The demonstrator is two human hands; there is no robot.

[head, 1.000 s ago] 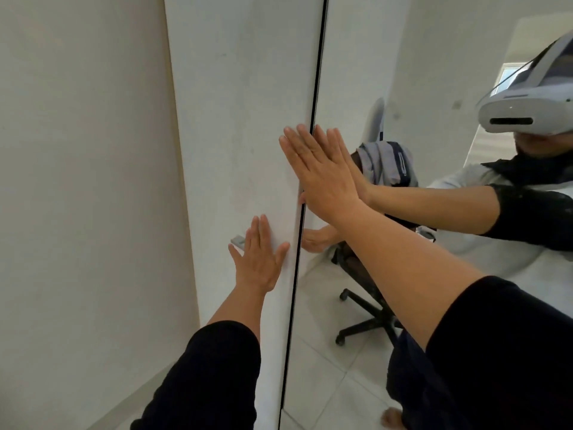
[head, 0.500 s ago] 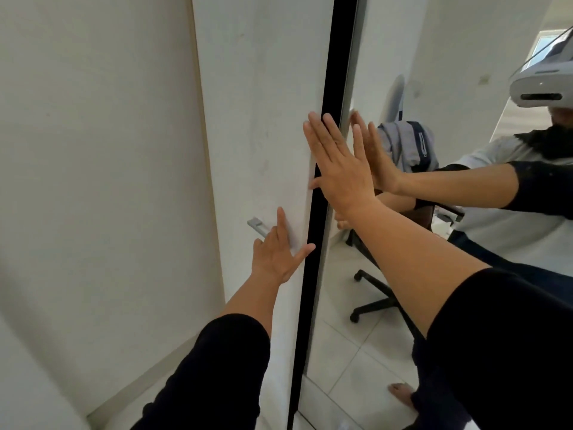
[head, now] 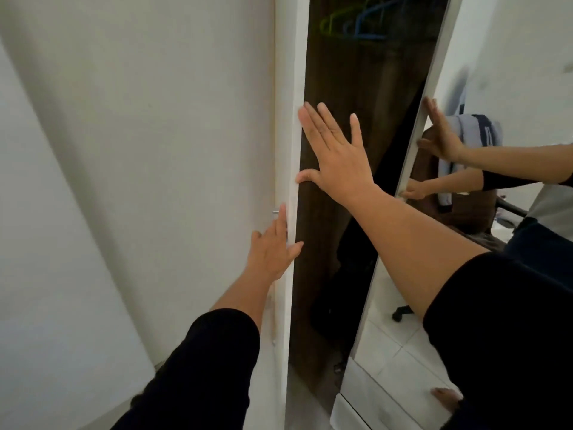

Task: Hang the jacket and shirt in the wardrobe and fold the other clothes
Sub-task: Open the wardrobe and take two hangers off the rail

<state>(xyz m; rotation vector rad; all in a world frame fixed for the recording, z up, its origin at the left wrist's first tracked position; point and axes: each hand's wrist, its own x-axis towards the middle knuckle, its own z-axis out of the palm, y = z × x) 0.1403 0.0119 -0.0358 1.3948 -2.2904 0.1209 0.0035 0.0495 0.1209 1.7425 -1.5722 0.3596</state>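
Observation:
The wardrobe stands partly open, its dark wood inside (head: 350, 119) showing between two doors. My left hand (head: 273, 249) lies flat against the edge of the white left door (head: 288, 150), fingers spread, beside a small metal handle (head: 275, 211). My right hand (head: 335, 153) is open with fingers apart, its thumb and fingertips touching the same door's edge. Green and blue hangers (head: 356, 23) hang at the top inside. The mirrored right door (head: 434, 72) reflects a grey and navy garment (head: 477, 131) draped on a chair.
A plain white wall (head: 108, 181) fills the left side. The mirror shows the person's reflection, a black office chair base (head: 401, 311) and white floor tiles (head: 400, 367). Something dark lies low inside the wardrobe (head: 350, 259).
The thin gap between the doors has widened into an opening that shows the dark interior and hangers. The white door has swung left with both hands on its edge.

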